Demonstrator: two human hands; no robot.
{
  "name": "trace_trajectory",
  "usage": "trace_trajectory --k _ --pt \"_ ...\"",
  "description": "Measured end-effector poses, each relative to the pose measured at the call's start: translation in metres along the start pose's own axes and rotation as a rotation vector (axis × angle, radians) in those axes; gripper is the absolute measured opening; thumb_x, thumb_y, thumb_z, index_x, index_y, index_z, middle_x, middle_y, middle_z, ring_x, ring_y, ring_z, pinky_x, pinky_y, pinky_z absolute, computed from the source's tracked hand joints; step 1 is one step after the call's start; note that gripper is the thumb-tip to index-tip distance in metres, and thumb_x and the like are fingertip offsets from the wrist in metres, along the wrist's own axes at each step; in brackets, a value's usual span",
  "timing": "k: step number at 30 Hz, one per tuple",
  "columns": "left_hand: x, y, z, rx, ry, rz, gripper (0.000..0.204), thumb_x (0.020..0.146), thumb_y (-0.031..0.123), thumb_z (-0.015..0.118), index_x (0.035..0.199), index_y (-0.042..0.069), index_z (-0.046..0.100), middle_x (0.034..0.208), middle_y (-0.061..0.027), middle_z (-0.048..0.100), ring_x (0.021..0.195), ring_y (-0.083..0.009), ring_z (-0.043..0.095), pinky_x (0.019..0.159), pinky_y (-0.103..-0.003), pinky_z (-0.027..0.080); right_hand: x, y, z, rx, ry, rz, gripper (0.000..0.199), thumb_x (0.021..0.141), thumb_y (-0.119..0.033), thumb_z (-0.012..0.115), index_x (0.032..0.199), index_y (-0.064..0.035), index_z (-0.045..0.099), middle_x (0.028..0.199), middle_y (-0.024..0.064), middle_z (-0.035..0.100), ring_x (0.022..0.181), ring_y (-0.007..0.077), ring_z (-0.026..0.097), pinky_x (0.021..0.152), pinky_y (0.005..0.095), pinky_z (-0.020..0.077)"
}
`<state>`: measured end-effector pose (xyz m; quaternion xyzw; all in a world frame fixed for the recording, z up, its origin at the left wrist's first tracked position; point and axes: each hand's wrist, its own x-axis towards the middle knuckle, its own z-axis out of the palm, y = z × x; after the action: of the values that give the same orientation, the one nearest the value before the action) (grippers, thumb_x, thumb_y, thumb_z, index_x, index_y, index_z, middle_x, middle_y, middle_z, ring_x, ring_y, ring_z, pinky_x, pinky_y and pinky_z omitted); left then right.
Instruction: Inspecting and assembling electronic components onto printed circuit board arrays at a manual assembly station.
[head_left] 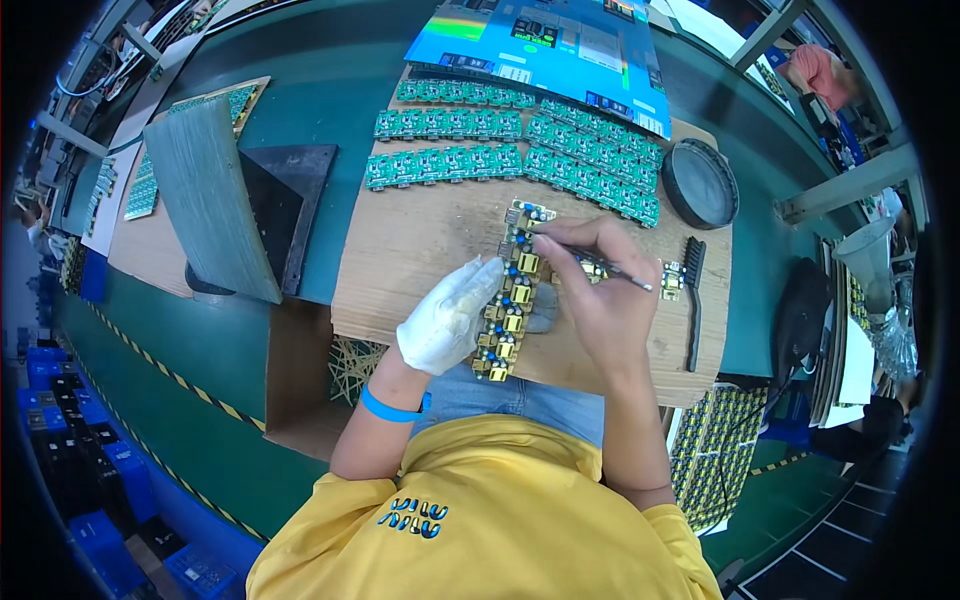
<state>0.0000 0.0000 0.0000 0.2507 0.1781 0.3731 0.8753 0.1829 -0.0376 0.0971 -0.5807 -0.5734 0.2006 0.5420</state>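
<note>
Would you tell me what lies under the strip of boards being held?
The strip rests on a wooden board, gloved left hand gripping it. Beneath the wooden board, only jeans show.

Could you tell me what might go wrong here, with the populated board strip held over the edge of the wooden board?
1. The board strip overhangs the wooden board at its near edge; if the gloved left hand slackens, it may drop.
2. The thin tool in the right hand could slip and scrape neighbouring components.
</note>
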Motion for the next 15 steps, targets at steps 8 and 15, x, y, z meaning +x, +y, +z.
trace_trajectory --k 8,15 --pt "-0.003 0.019 0.04 0.714 -0.282 0.27 0.052 0.109 0.036 0.047 0.146 -0.001 0.044 0.126 -0.0225 0.066 0.11 -0.0325 0.07 0.097 -0.045 0.058 0.0 0.0 -0.015 0.093 -0.093 0.126 0.018 0.082 0.002 0.081 0.096 0.0024 0.07 0.1 0.0134 0.076 0.092 0.0172 0.072 0.087 0.0311 0.0577" --pt "-0.003 0.015 0.036 -0.056 -0.053 -0.051 0.048 0.11 0.029 0.044 0.149 0.001 0.042 0.132 -0.0216 0.064 0.117 -0.0322 0.067 0.101 -0.045 0.055 -0.077 0.024 -0.028 0.311 -0.044 0.043 0.022 0.083 0.002 0.081 0.096 0.0023 0.063 0.109 0.0213 0.073 0.094 0.0226 0.073 0.086 0.0343 0.0591"
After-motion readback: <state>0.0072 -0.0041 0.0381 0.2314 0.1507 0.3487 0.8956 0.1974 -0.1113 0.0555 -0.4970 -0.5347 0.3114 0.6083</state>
